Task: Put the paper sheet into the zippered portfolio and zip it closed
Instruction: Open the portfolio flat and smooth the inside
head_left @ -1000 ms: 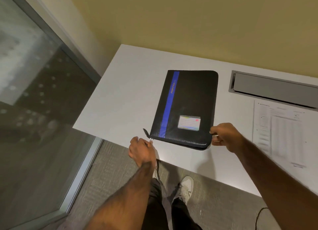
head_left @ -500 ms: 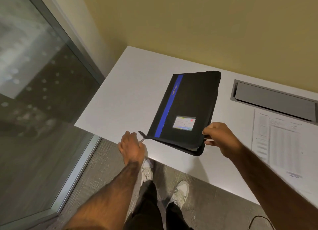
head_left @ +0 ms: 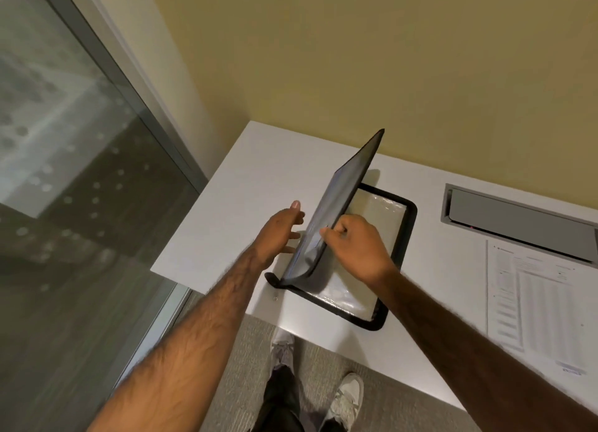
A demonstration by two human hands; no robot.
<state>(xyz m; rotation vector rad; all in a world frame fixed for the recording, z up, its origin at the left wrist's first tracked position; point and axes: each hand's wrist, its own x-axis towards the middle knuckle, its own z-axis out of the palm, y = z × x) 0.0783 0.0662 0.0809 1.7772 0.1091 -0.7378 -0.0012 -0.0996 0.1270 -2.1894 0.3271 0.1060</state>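
— So where is the zippered portfolio (head_left: 372, 289) at this moment?

— Lying on the white counter (head_left: 246, 186), near its front edge, unzipped. Its front cover (head_left: 343, 198) stands tilted up on the spine side, nearly on edge, and the lower half lies flat, showing a pale, glossy inner pocket framed by the black zipper border.

— And the hands?

— Right hand (head_left: 359, 247) has its grip closed on the free edge of the raised cover, thumb on the outer face and fingers curled behind it. Left hand (head_left: 280, 234) is just beside the cover's outer face with fingers spread wide and holding nothing; whether the fingertips touch the cover, I cannot tell.

— The paper sheet (head_left: 540, 305)?

— Flat on the counter, well apart to the right of the portfolio, printed side up with a table of small text too blurred to read. It lies just in front of a grey recessed cable tray (head_left: 517, 218) set into the counter against the yellow wall.

— Anything else?

— A glass partition (head_left: 64, 173) on the left, and the person's shoes (head_left: 346, 399) on grey carpet below the counter edge.
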